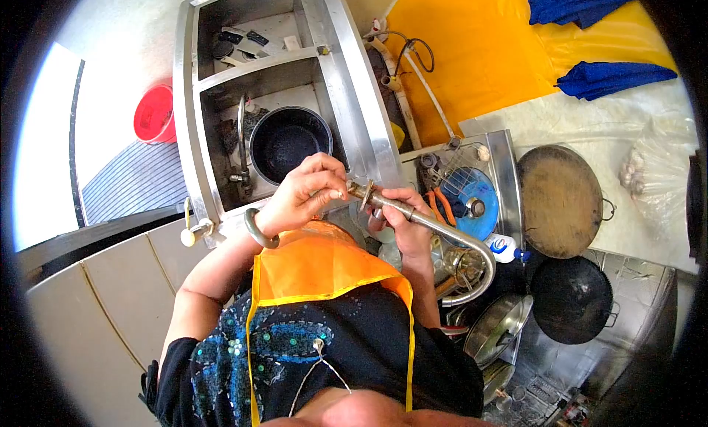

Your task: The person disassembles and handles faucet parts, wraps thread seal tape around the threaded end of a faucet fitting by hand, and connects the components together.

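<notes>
A metal faucet (pixel 442 231) with a long curved spout is held in front of my orange apron (pixel 317 268). My right hand (pixel 407 217) wraps around its body near the handle end. At its brownish threaded end, the fingers of my left hand (pixel 317 192) are pinched together and touching it; whether they hold anything small there is hidden. Beyond my hands, a black basin (pixel 291 143) sits in the nearer bay of a steel sink (pixel 214 80). Another curved faucet (pixel 243 136) stands mounted in that bay, left of the basin.
A red bucket (pixel 155 115) stands left of the sink. To the right are a blue basin (pixel 476 206) with orange-handled tools, a white bottle (pixel 505 248), a round wooden board (pixel 559 200), a black wok (pixel 571 300) and a pot lid (pixel 498 327). Blue cloths (pixel 616 80) lie on yellow sheeting.
</notes>
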The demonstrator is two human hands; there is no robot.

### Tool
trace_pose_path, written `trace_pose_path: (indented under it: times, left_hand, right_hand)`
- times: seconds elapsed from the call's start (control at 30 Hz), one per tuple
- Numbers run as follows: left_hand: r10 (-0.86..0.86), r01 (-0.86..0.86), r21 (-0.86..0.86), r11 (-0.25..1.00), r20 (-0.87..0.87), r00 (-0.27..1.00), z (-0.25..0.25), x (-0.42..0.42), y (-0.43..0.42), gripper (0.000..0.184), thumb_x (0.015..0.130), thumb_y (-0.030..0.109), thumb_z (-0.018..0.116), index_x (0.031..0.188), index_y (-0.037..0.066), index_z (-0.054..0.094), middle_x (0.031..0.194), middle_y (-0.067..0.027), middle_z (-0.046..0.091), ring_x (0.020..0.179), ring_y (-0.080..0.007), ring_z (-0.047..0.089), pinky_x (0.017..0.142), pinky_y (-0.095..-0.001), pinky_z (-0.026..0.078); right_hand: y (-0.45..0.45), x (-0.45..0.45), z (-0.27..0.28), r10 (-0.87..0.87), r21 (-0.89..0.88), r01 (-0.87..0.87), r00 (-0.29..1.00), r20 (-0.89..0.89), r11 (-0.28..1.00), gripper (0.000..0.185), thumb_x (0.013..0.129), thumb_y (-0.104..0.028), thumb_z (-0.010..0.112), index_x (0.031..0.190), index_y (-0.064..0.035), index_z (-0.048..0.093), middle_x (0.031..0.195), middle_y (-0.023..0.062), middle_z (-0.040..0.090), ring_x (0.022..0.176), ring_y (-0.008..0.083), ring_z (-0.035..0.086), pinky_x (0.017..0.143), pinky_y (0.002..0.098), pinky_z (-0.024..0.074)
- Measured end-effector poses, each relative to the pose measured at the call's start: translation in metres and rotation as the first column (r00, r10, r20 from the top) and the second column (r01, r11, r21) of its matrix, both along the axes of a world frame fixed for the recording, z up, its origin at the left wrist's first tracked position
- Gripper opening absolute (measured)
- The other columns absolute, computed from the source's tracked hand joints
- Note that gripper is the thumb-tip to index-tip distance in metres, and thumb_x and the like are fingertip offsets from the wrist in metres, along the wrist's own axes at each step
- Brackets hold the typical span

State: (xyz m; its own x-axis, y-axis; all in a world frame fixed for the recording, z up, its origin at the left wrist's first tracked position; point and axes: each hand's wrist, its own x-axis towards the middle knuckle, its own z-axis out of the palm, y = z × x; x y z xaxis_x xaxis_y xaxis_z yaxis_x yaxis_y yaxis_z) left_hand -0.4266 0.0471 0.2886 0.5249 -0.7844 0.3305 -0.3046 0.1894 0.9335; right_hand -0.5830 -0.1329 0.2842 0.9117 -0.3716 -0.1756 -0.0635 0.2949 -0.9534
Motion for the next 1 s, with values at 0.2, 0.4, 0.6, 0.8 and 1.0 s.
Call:
trace_pose_path:
  times: [0.2,0.4,0.6,0.8,1.0]
  left_hand:
    - [-0.162,0.147,-0.072,0.987,-0.326,0.931,-0.021,-0.016,0.011,0.01,0.092,0.012,0.055,0.088,0.003,0.058,0.094,-0.0068,0.06,0.086,-0.0169,0.056,0.079,-0.0292,0.046]
    - [-0.174,0.132,-0.114,0.985,-0.597,0.783,-0.055,-0.017,0.003,0.016,0.098,0.019,0.049,0.09,0.005,0.053,0.085,-0.0032,0.055,0.077,-0.0124,0.054,0.073,-0.0257,0.045]
    - [-0.278,-0.091,-0.32,0.943,-0.909,0.31,-0.038,0.013,-0.013,0.015,0.096,0.022,0.049,0.091,0.009,0.049,0.083,-0.0071,0.057,0.078,-0.0201,0.059,0.075,-0.0305,0.046]
    - [-0.294,0.004,-0.324,0.946,-0.854,0.43,-0.002,0.002,-0.004,0.018,0.097,0.024,0.049,0.088,0.008,0.048,0.072,-0.0053,0.054,0.076,-0.0231,0.06,0.074,-0.0328,0.047]
    - [-0.127,0.165,-0.06,0.984,-0.893,0.432,-0.025,-0.019,0.002,0.018,0.098,0.018,0.047,0.103,0.002,0.052,0.077,-0.0017,0.05,0.076,-0.0143,0.055,0.072,-0.0268,0.045]
  right_hand:
    - [0.002,0.004,0.003,-0.11,0.078,0.105,0.993,0.054,0.991,0.026,0.084,-0.015,0.063,0.105,-0.0022,0.056,0.096,0.0176,0.066,0.074,0.0218,0.066,0.058,0.0289,0.0548]
    - [0.002,0.002,0.0,-0.029,0.27,-0.003,0.993,0.114,0.963,0.026,0.084,-0.015,0.062,0.105,-0.0027,0.055,0.092,0.0182,0.066,0.072,0.0216,0.065,0.054,0.0277,0.0531]
    - [0.005,-0.003,-0.004,0.109,0.099,-0.111,0.994,0.018,0.989,0.026,0.084,-0.017,0.062,0.103,-0.0016,0.054,0.092,0.0195,0.065,0.075,0.0234,0.065,0.055,0.0299,0.0536]
    - [0.009,0.002,0.005,-0.097,0.082,0.101,0.994,-0.059,0.992,0.025,0.085,-0.014,0.061,0.104,-0.0003,0.054,0.094,0.0179,0.065,0.075,0.0227,0.066,0.054,0.0281,0.0544]
    - [-0.004,-0.001,-0.002,-0.118,0.157,0.111,0.992,0.041,0.981,0.024,0.085,-0.013,0.063,0.106,-0.0027,0.056,0.093,0.0151,0.066,0.075,0.0204,0.066,0.057,0.0288,0.0549]
